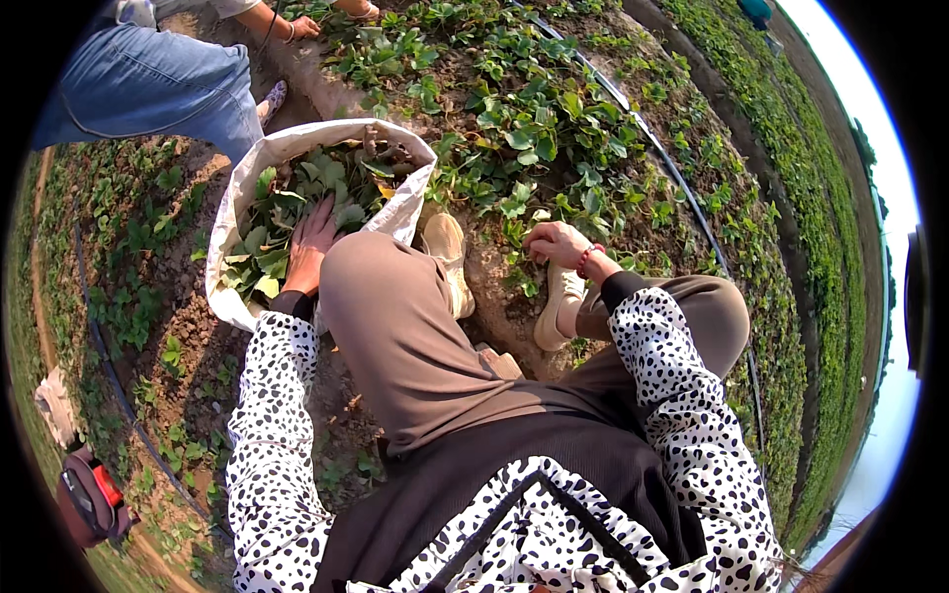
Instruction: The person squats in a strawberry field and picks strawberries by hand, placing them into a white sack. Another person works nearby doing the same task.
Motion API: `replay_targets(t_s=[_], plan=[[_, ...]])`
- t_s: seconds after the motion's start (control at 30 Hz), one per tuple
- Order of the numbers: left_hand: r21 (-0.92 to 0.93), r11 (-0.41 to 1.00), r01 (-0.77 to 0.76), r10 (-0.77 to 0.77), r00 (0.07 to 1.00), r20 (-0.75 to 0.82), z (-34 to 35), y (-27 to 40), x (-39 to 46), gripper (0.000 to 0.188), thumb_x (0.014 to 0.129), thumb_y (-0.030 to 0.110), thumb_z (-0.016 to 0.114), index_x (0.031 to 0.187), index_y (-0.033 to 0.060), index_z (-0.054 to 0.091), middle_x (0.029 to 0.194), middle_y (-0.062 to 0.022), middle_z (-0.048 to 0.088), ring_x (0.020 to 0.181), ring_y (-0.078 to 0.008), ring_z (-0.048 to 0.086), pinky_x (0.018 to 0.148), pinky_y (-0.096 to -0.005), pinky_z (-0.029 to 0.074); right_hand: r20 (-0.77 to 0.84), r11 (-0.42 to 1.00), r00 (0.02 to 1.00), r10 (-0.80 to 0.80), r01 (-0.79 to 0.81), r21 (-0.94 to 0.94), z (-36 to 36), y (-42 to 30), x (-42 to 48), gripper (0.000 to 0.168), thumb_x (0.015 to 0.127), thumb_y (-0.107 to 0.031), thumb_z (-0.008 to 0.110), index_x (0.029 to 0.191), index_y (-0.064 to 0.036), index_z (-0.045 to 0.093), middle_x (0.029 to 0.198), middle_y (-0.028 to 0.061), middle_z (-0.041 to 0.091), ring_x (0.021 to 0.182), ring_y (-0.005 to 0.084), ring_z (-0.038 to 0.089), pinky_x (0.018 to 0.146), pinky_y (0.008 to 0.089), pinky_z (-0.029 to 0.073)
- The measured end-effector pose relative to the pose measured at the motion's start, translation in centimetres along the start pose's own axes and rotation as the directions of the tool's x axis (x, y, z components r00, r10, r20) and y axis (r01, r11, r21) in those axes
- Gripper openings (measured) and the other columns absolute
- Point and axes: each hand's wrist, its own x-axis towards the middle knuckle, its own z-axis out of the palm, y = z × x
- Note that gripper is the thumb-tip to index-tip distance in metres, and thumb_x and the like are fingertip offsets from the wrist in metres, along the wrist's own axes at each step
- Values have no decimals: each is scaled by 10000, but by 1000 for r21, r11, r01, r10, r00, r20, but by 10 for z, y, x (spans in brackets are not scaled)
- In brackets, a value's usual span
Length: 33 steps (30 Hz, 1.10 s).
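My left hand [313, 239] is inside a white woven sack [222, 244], lying flat on a heap of picked leafy plants [320, 174], its fingertips partly hidden among them. The sack's mouth is wide and its rim folded outward. My right hand [557, 243], with a red bead bracelet [590, 259] at the wrist, hangs with bent fingers just above my beige shoe [557, 304]. Low green plants that look like strawberry plants [530, 141] grow in front of it. Whether anything lies between those fingers I cannot tell.
A person in blue jeans [159, 85] bends beyond the sack, a hand [304, 28] near the plants. A black irrigation hose [678, 178] crosses the bed on the right; another hose [111, 370] runs on the left. A dark backpack [93, 497] rests at the lower left.
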Motion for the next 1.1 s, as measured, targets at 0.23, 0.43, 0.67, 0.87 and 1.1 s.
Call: replay_targets(t_s=[0.23,0.43,0.67,0.87,1.1], plan=[[-65,996,60,-59,998,27,-16,13,2,529,800,171,468,1317,218,368,1392,-92,287,1287,-253,259,1047,-417,182,-364,889,820,442,-453,58,111,90,37,587,722,-312,656,1187,-32,435,900,149,622,861,293,592,750,363,457],[-81,993,90,-87,995,39,-16,15,5,522,807,172,453,1321,194,364,1389,-118,286,1277,-284,265,1043,-413,181,-245,854,819,518,-511,99,111,88,78,276,778,-253,552,919,-18,577,892,210,610,898,371,571,755,414,455],[-77,994,83,-81,996,29,-10,11,5,475,831,195,441,1303,174,397,1378,-121,304,1258,-279,293,1039,-416,176,-492,935,797,351,-332,128,133,83,62,440,741,-161,581,1134,-59,409,900,216,594,888,385,557,736,429,446],[-60,994,94,-92,995,21,-9,11,4,460,850,235,400,1308,186,393,1376,-124,306,1255,-286,297,1041,-416,175,-425,811,805,414,-113,575,145,118,87,204,859,-197,452,852,-21,554,654,135,588,520,249,579,519,341,466],[-58,993,103,-101,994,37,-8,12,4,478,837,238,409,1312,192,386,1386,-113,295,1261,-287,285,1047,-417,164,-603,989,792,-99,144,27,158,90,77,141,867,-170,437,851,-52,513,569,97,559,417,203,524,416,299,417]])
